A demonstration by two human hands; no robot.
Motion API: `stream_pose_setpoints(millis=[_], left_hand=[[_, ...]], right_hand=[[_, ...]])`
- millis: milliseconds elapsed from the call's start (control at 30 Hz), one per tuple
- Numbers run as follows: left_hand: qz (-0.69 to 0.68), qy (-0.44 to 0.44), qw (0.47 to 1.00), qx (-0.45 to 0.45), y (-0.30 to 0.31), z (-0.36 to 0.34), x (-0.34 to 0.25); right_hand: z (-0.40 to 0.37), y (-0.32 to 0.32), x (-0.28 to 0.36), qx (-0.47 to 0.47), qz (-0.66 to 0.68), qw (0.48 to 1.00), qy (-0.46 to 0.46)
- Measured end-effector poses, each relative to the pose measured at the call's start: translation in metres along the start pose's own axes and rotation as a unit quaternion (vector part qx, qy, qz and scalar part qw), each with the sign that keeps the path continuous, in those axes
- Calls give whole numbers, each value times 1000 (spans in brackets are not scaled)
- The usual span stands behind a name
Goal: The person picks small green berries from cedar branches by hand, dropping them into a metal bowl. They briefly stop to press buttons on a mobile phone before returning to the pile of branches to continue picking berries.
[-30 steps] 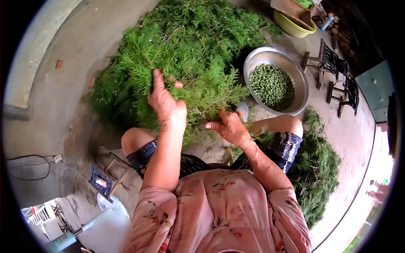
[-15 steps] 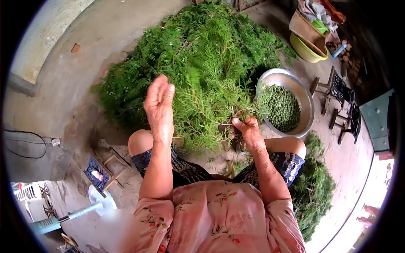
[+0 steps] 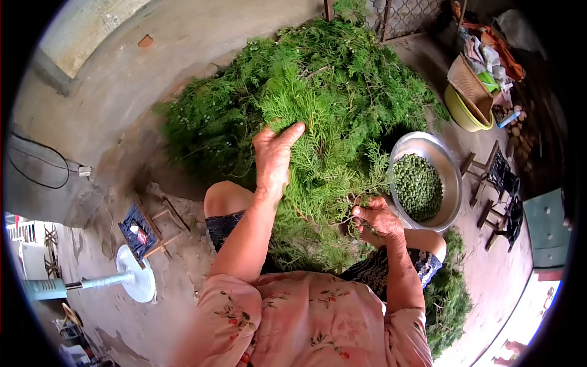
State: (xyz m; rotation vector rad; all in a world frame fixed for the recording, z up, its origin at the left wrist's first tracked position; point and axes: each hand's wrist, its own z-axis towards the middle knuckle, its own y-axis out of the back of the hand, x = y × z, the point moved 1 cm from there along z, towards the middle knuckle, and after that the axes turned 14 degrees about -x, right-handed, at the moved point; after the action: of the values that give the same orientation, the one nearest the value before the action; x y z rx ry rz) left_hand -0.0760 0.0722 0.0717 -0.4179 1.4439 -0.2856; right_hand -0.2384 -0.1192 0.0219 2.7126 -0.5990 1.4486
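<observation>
A leafy evergreen branch [image 3: 327, 165] with fine, bright green sprays lies across the space in front of my knees. My right hand [image 3: 380, 219] is closed around its woody stem end, thumb pressed on top. Farther up on the left side, my left hand [image 3: 273, 160] grips the foliage between thumb and curled fingers, the fingertips partly hidden by leaves. Behind the branch spreads a big heap of cut evergreen branches [image 3: 385, 79]. Right of my right hand stands a wide metal basin [image 3: 453, 199] holding many small round green cones or berries [image 3: 417, 186].
More cut greenery [image 3: 449, 300] lies beside my right knee. Small folding stools [image 3: 501, 174] stand at the right, and another folding stool [image 3: 139, 232] at the left near a pale blue fan [image 3: 136, 275]. A yellow tub [image 3: 466, 110] with a basket sits at the back right.
My left hand has gone from raised with its fingers up beside the branch to gripping the foliage. My right hand still holds the stem. The view has shifted, so the surroundings sit differently.
</observation>
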Motion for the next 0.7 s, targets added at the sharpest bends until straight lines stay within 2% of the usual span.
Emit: stream_pose_setpoints(millis=[100, 167, 233, 300, 333, 367, 433, 500, 533, 567, 633, 700], left_hand=[[-47, 39, 998, -27, 1, 3, -11], [-7, 98, 988, -117, 8, 6, -18], [-44, 92, 990, -102, 13, 9, -16], [53, 135, 987, -64, 12, 4, -21], [89, 199, 975, -50, 6, -4, -35], [88, 201, 974, -48, 9, -5, -28], [68, 148, 984, 75, 17, -4, -16], [94, 153, 982, 50, 27, 0, -10], [46, 152, 987, 18, 31, 2, -6], [-2, 156, 988, -10, 33, 3, -2], [46, 64, 995, -54, 42, 12, 1], [44, 141, 989, -2, 56, 20, -5]], right_hand=[[-4, 1, 5, -19, 17, 1000, -16], [7, 10, 6, 26, -49, 996, 75], [8, 12, 13, 21, -76, 992, 96], [7, 12, 15, -21, -75, 992, 96], [4, 12, 15, -43, -58, 994, 85], [3, 13, 16, -65, -41, 994, 76], [8, 23, 15, -51, -66, 993, 88], [7, 24, 17, -22, -54, 995, 83], [4, 25, 23, -20, -88, 990, 105], [1, 27, 30, -49, -183, 972, 138], [4, 33, 37, -55, -230, 953, 190], [3, 44, 48, -102, -300, 929, 190]])
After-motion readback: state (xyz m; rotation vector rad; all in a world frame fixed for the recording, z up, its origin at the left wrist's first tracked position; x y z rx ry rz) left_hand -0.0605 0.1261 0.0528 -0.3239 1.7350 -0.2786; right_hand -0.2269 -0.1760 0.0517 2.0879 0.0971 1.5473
